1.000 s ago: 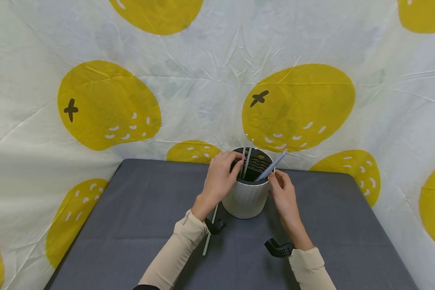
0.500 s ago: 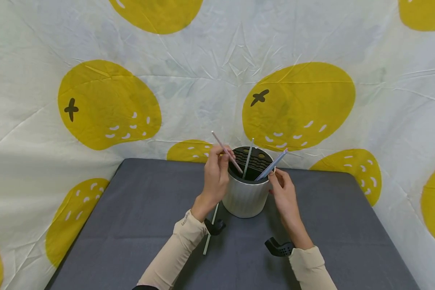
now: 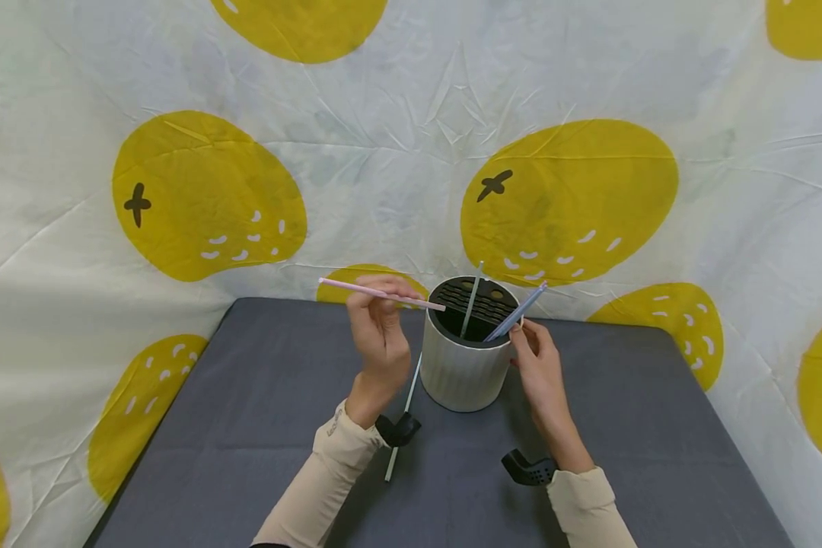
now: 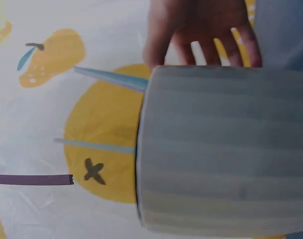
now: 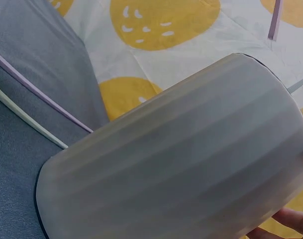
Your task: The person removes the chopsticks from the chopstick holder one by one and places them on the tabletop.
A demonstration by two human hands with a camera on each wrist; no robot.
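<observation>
A white ribbed holder [image 3: 464, 373] with a black slotted top stands on the grey table [image 3: 246, 434]. My left hand [image 3: 378, 301], just left of the holder's rim, pinches a pink straw [image 3: 356, 289] that lies level; its right end is over the rim. My right hand [image 3: 524, 336] grips the holder's right side, its fingers [image 4: 206, 45] curled against the wall. A blue straw [image 3: 518, 310] and a grey-green straw [image 3: 471, 298] lean in the holder. The wrist views show the holder [image 4: 226, 149] [image 5: 181, 154] up close.
Two loose straws, a purple one [image 5: 42, 94] and a cream one [image 5: 27, 117], lie on the table left of the holder. A white cloth with yellow fruit prints [image 3: 562, 198] hangs behind the table and at its sides.
My left hand has drawn the pink straw up out of the holder and swung it left, from upright to level. The right hand and the holder have stayed put.
</observation>
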